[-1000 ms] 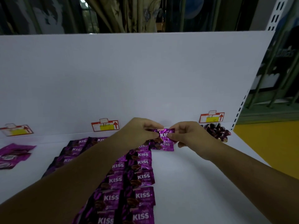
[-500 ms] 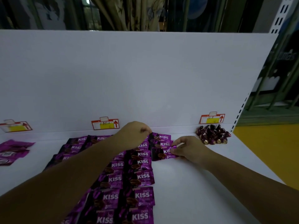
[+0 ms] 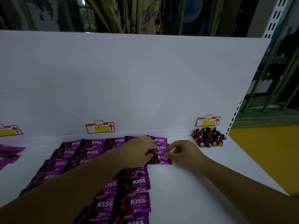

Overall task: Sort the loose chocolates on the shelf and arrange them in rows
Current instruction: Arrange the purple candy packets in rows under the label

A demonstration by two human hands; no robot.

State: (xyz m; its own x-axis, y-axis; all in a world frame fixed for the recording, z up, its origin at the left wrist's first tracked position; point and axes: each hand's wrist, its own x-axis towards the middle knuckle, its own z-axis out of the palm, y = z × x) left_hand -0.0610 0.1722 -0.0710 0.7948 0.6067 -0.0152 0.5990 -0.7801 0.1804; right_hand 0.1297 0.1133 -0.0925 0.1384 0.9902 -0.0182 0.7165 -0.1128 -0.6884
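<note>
Here, on the white shelf [image 3: 178, 199], rows of purple KISS chocolate packets [image 3: 137, 181], overlapped like shingles and running from the near edge toward the back panel [image 3: 145, 78]. Over the far end of the rightmost row, the left hand [image 3: 139, 151], palm down, fingers nearly straight and laid on the packets there, pressing rather than gripping. Just to its right, the right hand [image 3: 182, 153], fingers curled in, thumb and forefinger narrowed to a pinch on the right edge of one KISS packet [image 3: 161, 147] near the top of that row. Both forearms stretched in from the near side, the left one across the middle rows. Farther right, close against the back panel, a small pile of foil-wrapped chocolates [image 3: 208, 139], apart from both hands. At the far left, a few loose purple packets [image 3: 8, 153]. Along the foot of the back panel, three red-and-yellow price tags [image 3: 100, 127].
</note>
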